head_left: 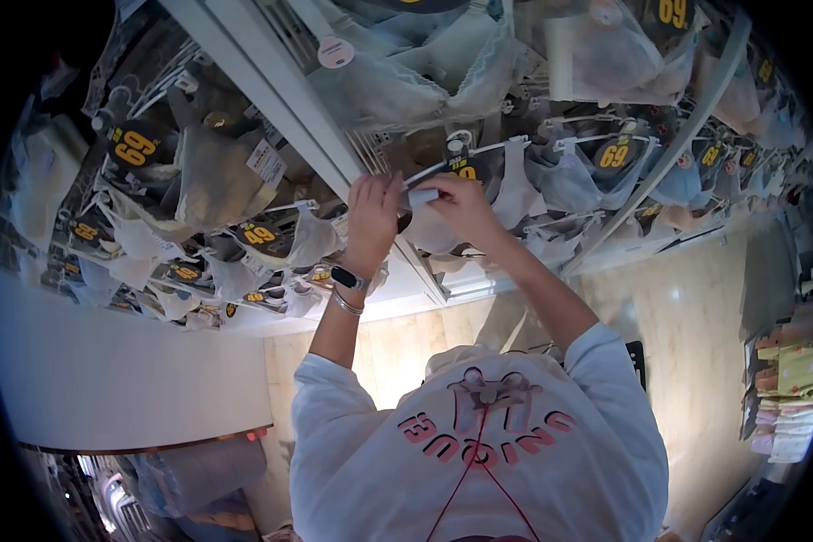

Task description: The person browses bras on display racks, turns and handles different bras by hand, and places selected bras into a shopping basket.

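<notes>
Both my hands are raised at a hanging bra (515, 191) on the rack. My right hand (465, 206) pinches a small white tag (423, 196) between thumb and fingers. Close beside it, my left hand (371, 215) is closed at the left end of the bra's hanger. What its fingers grip is hidden, and I cannot tell if it is the strap or the hanger. A smartwatch (348, 278) and bracelets sit on the left wrist. A black sign with yellow figures (465, 170) hangs just behind my right hand, partly covered by it.
Bras hang in rows on both sides, with black and yellow price signs (134, 144) among them. A white upright post (271, 90) runs beside my left hand. Folded clothes (790, 388) are stacked at the far right. Below is a pale wood floor (686, 307).
</notes>
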Demonstrator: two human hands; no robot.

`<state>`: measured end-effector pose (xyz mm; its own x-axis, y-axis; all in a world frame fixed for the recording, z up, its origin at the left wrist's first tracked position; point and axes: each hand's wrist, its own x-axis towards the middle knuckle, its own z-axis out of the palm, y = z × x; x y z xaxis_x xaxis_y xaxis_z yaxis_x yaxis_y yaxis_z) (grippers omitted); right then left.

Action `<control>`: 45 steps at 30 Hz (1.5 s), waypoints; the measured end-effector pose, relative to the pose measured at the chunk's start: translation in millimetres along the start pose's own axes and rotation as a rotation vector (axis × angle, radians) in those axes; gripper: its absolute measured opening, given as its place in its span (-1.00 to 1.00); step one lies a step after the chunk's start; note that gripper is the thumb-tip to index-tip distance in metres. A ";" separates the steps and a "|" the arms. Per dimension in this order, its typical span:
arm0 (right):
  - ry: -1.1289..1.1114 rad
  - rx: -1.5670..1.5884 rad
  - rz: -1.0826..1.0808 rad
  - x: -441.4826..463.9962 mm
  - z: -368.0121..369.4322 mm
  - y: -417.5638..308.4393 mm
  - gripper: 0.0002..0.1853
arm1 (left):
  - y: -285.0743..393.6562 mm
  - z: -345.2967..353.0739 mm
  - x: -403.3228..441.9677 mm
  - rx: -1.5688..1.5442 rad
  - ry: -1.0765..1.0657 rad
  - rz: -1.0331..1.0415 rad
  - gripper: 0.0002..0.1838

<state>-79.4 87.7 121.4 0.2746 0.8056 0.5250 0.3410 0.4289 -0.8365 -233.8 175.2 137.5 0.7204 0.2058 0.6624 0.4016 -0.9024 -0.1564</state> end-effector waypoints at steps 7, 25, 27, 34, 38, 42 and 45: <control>-0.044 -0.363 -0.468 26.5 -6.0 8.1 -0.78 | 10.9 40.6 -38.4 -0.843 0.222 -0.594 -0.65; 0.022 -0.430 0.056 40.6 6.2 -10.6 -0.84 | 38.0 59.3 -15.5 -1.469 0.433 -0.925 -0.86; 0.010 -0.481 -0.001 39.1 6.0 -8.2 -0.80 | 39.2 61.7 -17.8 -1.458 0.440 -0.939 -0.86; -0.073 -0.631 -0.293 34.1 2.4 -0.6 -0.87 | 46.5 56.2 -11.1 -1.362 0.536 -0.910 -0.90; -0.230 -0.577 -0.349 36.4 -6.8 5.5 -0.86 | 44.7 59.7 -8.9 -1.169 0.589 -0.779 -0.87; -0.343 -0.533 -0.269 34.0 -16.4 0.4 -0.79 | 45.4 60.4 -14.7 -1.298 0.530 -0.834 -0.88; -0.262 -0.895 -0.439 33.2 -19.7 -17.0 -0.69 | 56.3 65.7 -19.5 -1.419 0.522 -1.155 -0.91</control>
<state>-58.3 99.1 156.2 -0.2039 0.7609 0.6160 0.9381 0.3317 -0.0993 -188.1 145.2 67.6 0.1501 0.9764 0.1551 -0.3965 -0.0843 0.9141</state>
